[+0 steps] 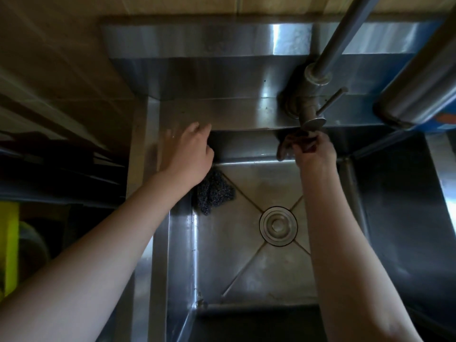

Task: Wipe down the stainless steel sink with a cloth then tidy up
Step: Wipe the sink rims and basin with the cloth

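A stainless steel sink [246, 272] fills the middle of the view, with a round drain [278, 225] in its floor. My right hand [314, 151] is up against the sink's back wall, just under the faucet base [312, 112], with a dark cloth [287, 144] gripped in it. My left hand [190, 151] rests on the back-left rim of the sink with its fingers spread and nothing in it. A dark steel scouring pad [214, 191] lies in the sink's back-left corner, partly hidden by my left wrist.
The faucet pipe [345, 30] rises up to the right over the steel backsplash [209, 53]. A steel cylinder [419, 82] and a blue item stand at the right rim. Dark shelves and something yellow lie at the far left.
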Motion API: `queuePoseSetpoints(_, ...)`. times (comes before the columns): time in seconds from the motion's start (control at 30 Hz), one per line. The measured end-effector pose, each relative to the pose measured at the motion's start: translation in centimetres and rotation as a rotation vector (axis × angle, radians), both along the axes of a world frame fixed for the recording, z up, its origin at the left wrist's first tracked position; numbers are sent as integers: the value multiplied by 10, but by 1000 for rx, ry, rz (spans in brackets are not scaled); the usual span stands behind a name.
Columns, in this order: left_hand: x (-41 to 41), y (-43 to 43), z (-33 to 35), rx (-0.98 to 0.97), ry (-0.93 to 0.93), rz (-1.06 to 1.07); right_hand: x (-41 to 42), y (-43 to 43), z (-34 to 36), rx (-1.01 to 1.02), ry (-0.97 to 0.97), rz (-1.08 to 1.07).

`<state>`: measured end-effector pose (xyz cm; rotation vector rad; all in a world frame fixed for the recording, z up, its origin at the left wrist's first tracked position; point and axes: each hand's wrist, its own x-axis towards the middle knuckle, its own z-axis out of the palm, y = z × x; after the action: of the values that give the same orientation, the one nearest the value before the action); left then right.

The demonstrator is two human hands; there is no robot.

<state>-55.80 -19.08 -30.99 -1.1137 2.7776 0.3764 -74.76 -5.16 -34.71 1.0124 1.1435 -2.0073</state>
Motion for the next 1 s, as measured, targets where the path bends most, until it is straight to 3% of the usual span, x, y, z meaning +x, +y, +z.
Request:
queuePoseSetpoints(0.1, -15, 17, 4, -24, 56, -51, 7, -5, -13, 99, 13, -89)
queuePoseSetpoints(0.23, -29, 24, 4, -8, 35, -106, 39, -31, -30, 32, -46, -16)
queuePoseSetpoints(0.33, -33, 23, 0, 18, -39, -98, 71, -54, -46, 29, -31, 197)
queuePoseSetpoints(0.53, -34, 18, -2, 6, -72, -105, 85, -65, -52, -149, -211, 180)
queuePoseSetpoints(0.63, -33, 22, -6, -35, -87, -132, 49, -35, -48, -133, -116, 238)
queuePoseSetpoints(0.7, -33, 23, -7, -51, -91, -133, 13, -6, -46, 6, -31, 212)
queuePoseSetpoints(0.87, -36, 27, -5, -83, -100, -134, -63, 56, -32, 156, 142, 14)
queuePoseSetpoints(1.0, -37, 27, -6, -77, -104, -129, -63, 51, -39, 170, 151, -75)
